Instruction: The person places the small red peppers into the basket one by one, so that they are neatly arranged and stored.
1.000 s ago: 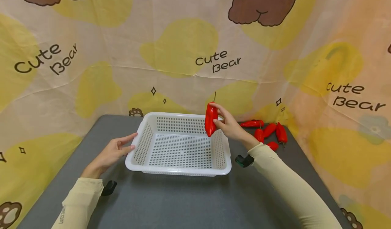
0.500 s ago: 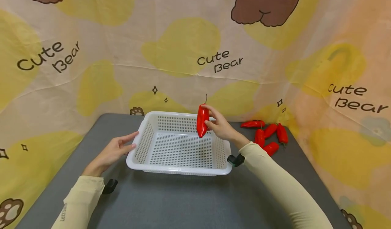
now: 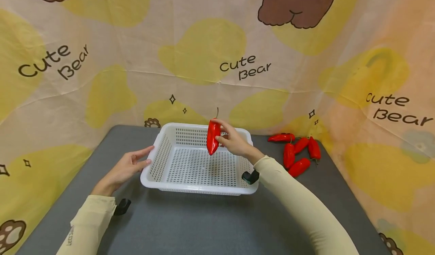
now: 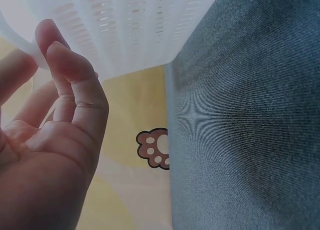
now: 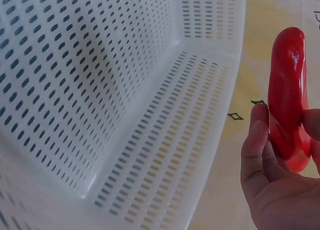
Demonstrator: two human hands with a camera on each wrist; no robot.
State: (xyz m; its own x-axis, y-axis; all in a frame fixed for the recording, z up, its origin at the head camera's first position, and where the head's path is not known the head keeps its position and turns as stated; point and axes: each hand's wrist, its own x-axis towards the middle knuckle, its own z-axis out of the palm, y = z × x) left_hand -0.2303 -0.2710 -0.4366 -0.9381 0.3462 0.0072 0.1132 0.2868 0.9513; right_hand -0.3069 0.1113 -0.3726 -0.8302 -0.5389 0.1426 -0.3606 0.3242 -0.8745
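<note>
My right hand pinches a glossy red pepper between thumb and fingers, its stem pointing up. The pepper hangs over a white perforated plastic basket, apart from the basket floor. In the right wrist view the pepper is upright in the fingers, with the basket wall beside it. At the basket's left rim, my left hand holds the edge. The left wrist view shows curled fingers at the rim, against the basket's outer side.
Several more red peppers lie in a loose group on the grey tabletop, right of the basket. A cloth backdrop with bear prints stands behind the table and along its sides.
My right hand has carried the pepper leftward, from the basket's right side towards its middle, and slightly lower. The left hand stays at the rim. More of the pepper group shows now.
</note>
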